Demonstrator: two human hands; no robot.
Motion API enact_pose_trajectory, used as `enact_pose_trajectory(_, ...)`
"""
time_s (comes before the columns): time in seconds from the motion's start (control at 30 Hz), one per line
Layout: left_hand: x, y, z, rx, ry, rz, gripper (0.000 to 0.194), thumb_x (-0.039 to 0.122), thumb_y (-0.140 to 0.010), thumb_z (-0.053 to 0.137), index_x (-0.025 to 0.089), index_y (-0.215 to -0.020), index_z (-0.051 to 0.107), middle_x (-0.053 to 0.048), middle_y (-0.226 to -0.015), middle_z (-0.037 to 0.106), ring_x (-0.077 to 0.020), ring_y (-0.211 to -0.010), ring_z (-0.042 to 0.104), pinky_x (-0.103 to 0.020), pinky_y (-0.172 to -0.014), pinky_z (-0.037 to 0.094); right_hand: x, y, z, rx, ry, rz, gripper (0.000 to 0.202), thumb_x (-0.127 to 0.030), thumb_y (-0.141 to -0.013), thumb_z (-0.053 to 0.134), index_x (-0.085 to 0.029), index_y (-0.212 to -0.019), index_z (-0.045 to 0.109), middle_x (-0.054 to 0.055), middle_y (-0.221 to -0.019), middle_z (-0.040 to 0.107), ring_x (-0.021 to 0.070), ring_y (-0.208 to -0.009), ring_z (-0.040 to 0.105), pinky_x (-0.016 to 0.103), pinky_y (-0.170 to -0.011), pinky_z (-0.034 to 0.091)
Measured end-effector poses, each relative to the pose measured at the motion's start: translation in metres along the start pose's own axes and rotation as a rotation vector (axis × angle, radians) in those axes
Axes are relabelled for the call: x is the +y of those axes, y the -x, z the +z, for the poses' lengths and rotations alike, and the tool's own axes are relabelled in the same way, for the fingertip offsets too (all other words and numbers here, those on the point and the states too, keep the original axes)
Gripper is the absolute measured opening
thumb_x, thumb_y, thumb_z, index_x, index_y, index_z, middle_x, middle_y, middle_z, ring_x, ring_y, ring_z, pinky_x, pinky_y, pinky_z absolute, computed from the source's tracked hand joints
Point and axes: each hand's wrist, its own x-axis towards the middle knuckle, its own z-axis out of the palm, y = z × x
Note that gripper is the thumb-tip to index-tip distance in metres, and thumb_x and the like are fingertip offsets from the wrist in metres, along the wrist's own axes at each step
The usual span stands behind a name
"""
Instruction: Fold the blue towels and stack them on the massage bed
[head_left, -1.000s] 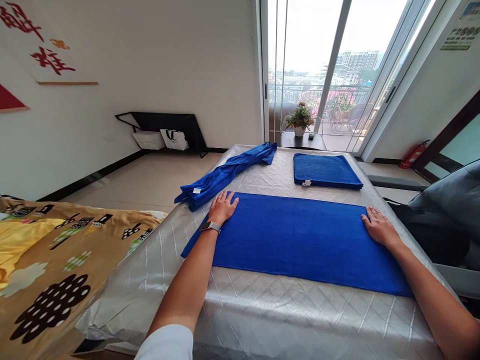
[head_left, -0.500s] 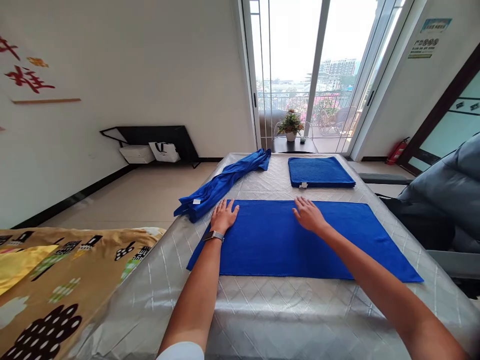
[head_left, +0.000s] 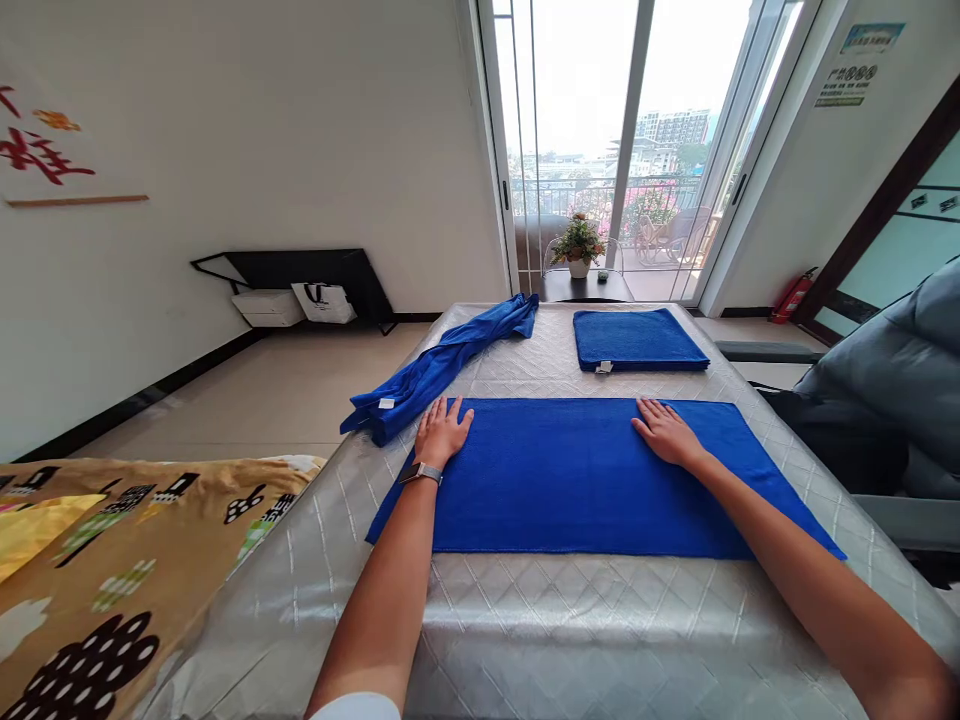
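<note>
A blue towel (head_left: 555,480) is spread out smooth and flat across the quilted silver table cover (head_left: 600,620). My left hand (head_left: 442,432), with a watch at the wrist, rests open and flat on the towel near its far left corner. On the towel's far edge, right of the middle, my right hand (head_left: 666,430) lies flat with fingers stretched out. Beyond it sits a neat stack of folded blue towels (head_left: 637,338) with a white tag at the front. A crumpled blue towel (head_left: 450,365) stretches along the far left edge of the cover.
Left of the covered surface is a brown patterned bedspread (head_left: 172,560). A small dark table with a potted plant (head_left: 579,248) stands by the glass door. Grey puffy bedding (head_left: 892,380) lies at the right, and a red fire extinguisher (head_left: 792,296) stands by the wall.
My right hand has slid to the right along the towel's far edge. My left hand has stayed at about the same spot on the towel.
</note>
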Motion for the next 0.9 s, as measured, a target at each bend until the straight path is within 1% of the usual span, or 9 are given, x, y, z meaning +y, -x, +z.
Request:
enact_pose_trajectory(0.1,-0.001,-0.002,0.002,0.004,-0.004,0.002,0.065,0.055,-0.105,0.031,0.022,-0.161,0.037,-0.011,-0.17,0.026,-0.0246,-0.158,0.021,-0.042,-0.128,0.015,0.083,0.014,0.001,0.022,0.056,0.167,0.072,-0.048,-0.105,0.017,-0.006,-0.163,0.027,0.013,-0.169,0.025,0.0236,-0.157,0.02,0.042,-0.129,0.015)
enact_pose_trajectory(0.17,-0.002,-0.003,0.004,0.014,-0.018,0.006,0.065,0.055,-0.105,0.03,0.022,-0.161,0.037,-0.011,-0.17,0.027,-0.0245,-0.158,0.022,-0.042,-0.128,0.016,0.12,0.021,0.004,0.053,0.061,0.229,0.072,-0.046,-0.105,0.016,-0.003,-0.161,0.028,0.015,-0.169,0.026,0.0252,-0.157,0.022,0.043,-0.128,0.017)
enact_pose_trajectory(0.23,-0.002,-0.003,0.004,0.015,-0.03,0.005,0.065,0.054,-0.105,0.03,0.022,-0.16,0.038,-0.011,-0.169,0.027,-0.0248,-0.157,0.023,-0.043,-0.128,0.017,0.14,0.024,0.008,0.076,0.052,0.252,0.072,-0.047,-0.105,0.016,-0.004,-0.161,0.029,0.015,-0.169,0.026,0.0257,-0.157,0.023,0.045,-0.128,0.018)
enact_pose_trajectory(0.33,-0.002,-0.003,0.002,0.002,-0.039,0.001,0.065,0.054,-0.105,0.03,0.022,-0.161,0.038,-0.011,-0.169,0.027,-0.025,-0.157,0.023,-0.042,-0.128,0.017,0.144,0.024,0.013,0.088,0.044,0.258,0.073,-0.048,-0.105,0.015,-0.004,-0.162,0.029,0.014,-0.169,0.026,0.0257,-0.157,0.022,0.045,-0.128,0.018)
enact_pose_trajectory(0.47,-0.001,-0.002,0.001,-0.003,-0.032,0.001,0.065,0.054,-0.105,0.03,0.022,-0.161,0.037,-0.012,-0.17,0.026,-0.0244,-0.158,0.022,-0.041,-0.128,0.015,0.137,0.024,0.013,0.081,0.05,0.256,0.073,-0.048,-0.105,0.015,-0.004,-0.162,0.027,0.014,-0.169,0.024,0.0259,-0.157,0.022,0.046,-0.128,0.018)
enact_pose_trajectory(0.57,0.0,-0.002,0.001,0.0,-0.018,-0.002,0.065,0.054,-0.105,0.031,0.022,-0.161,0.037,-0.012,-0.169,0.027,-0.0243,-0.158,0.022,-0.042,-0.128,0.015,0.133,0.026,0.003,0.054,0.12,0.266,0.071,-0.046,-0.105,0.017,-0.005,-0.162,0.029,0.015,-0.168,0.028,0.0273,-0.156,0.025,0.047,-0.127,0.02)
enact_pose_trajectory(0.7,0.001,-0.001,0.0,0.002,0.006,-0.011,0.065,0.055,-0.105,0.032,0.022,-0.16,0.038,-0.011,-0.169,0.027,-0.0243,-0.158,0.022,-0.042,-0.128,0.016,0.108,0.021,-0.02,0.072,0.329,0.294,0.062,-0.033,-0.101,0.028,-0.003,-0.152,0.048,0.02,-0.16,0.042,0.032,-0.153,0.032,0.053,-0.126,0.013)
enact_pose_trajectory(0.8,0.002,0.0,-0.001,0.008,0.012,-0.01,0.065,0.055,-0.104,0.033,0.022,-0.16,0.039,-0.011,-0.169,0.028,-0.0252,-0.157,0.023,-0.043,-0.128,0.016,0.052,0.01,-0.033,0.183,0.344,0.236,0.059,-0.024,-0.098,0.032,-0.003,-0.149,0.052,0.021,-0.158,0.044,0.0312,-0.152,0.033,0.051,-0.126,0.016)
enact_pose_trajectory(0.9,0.003,0.001,-0.002,0.011,0.016,-0.006,0.065,0.055,-0.104,0.032,0.022,-0.16,0.04,-0.01,-0.169,0.029,-0.0259,-0.157,0.024,-0.043,-0.128,0.016,-0.037,-0.004,-0.033,0.159,0.166,0.062,0.061,-0.031,-0.101,0.029,-0.007,-0.156,0.044,0.017,-0.162,0.04,0.0278,-0.152,0.035,0.044,-0.124,0.024)
